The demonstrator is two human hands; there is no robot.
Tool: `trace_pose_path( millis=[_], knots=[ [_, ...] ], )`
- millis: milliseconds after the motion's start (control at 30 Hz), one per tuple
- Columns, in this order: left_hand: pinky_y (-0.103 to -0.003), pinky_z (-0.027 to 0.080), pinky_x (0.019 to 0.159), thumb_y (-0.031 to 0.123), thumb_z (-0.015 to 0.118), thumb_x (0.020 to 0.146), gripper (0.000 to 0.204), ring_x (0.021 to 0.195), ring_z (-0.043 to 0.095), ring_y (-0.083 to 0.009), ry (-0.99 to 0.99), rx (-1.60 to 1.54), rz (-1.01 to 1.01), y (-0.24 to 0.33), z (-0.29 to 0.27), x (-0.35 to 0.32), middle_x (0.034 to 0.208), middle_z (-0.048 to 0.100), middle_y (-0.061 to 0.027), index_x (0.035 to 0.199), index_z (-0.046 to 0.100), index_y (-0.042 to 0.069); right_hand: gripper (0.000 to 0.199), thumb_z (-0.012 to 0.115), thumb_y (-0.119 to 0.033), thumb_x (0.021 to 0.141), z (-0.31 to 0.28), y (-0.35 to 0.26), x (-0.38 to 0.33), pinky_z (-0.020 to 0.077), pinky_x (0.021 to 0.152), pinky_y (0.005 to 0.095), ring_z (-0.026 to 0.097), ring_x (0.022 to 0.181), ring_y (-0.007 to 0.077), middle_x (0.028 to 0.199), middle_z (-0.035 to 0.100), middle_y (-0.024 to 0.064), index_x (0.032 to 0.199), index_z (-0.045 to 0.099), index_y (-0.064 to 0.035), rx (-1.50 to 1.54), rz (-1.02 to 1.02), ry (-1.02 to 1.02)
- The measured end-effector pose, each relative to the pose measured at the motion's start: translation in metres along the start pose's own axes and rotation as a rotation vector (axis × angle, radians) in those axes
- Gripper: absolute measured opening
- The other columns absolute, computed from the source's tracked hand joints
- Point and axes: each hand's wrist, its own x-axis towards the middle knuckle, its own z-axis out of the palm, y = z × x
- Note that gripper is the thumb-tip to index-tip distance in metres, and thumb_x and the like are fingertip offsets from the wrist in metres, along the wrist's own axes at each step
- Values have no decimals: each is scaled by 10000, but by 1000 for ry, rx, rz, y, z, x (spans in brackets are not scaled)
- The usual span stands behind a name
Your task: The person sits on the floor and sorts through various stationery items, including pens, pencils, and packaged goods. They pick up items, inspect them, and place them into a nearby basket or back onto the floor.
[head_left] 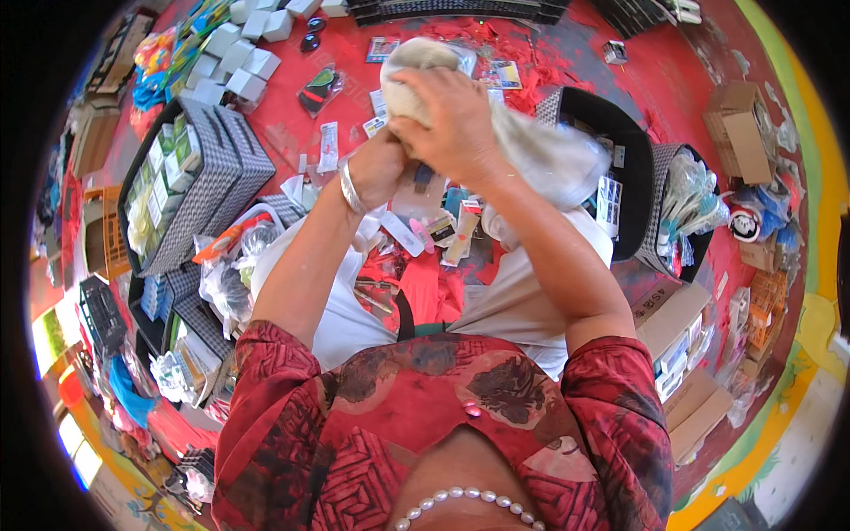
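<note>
A pale beige cloth [558, 159] is bunched up in front of me, one end swinging out to the right in a motion blur. My right hand [452, 124] is closed around it, fingers curled over its upper fold. Close against it, my left hand [379, 168] is a closed fist with a silver bracelet at the wrist. What the left fingers hold is hidden. Below the hands, between my knees, lie small packaged items, among them a whitish flat piece [403, 234] and a pink one [422, 235].
Checked fabric bins [226, 168] with boxes stand at left. Dark-lined bins [633, 208] stand at right, one with bagged goods [691, 203]. White boxes [239, 62] are heaped at the far left. A black crate [460, 11] is at the back, cardboard boxes [744, 133] at far right.
</note>
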Motion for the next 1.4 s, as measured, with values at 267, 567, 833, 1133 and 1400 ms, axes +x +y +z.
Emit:
trace_pose_path(
  millis=[267,567,833,1133,1400],
  knots=[
    [-303,502,725,89,561,813,476,929,597,-235,-196,118,-27,-3,10,-12,1114,522,-96,1231,347,14,224,633,-185,728,-10,71,18,458,698,360,596,765,285,799,615,114,905,600,-51,2,416,217],
    [-336,456,815,92,577,800,436,965,560,-210,-113,168,106,1,-10,-19,1091,547,-92,1201,422,20,262,647,-189,744,-30,49,35,475,656,285,607,728,174,785,627,97,916,592,0,938,760,225],
    [-376,494,762,119,396,905,259,832,590,-212,-112,-401,126,5,-11,3,964,575,-81,1153,406,43,281,666,-154,704,27,23,40,468,647,259,591,705,142,802,628,91,906,600,30,484,526,28],
    [-363,499,750,155,444,816,289,794,603,-251,-224,-660,12,3,-26,1,927,595,-169,1029,493,-35,165,615,-74,750,43,28,30,471,602,253,577,682,126,802,614,76,885,588,18,1065,730,61],
    [-297,460,779,194,448,860,348,778,562,-180,-8,-451,204,17,-37,-4,837,571,-94,1115,466,-41,165,572,-109,785,-17,44,58,498,660,336,598,706,212,805,606,96,900,574,9,1503,795,384]
  ],
)
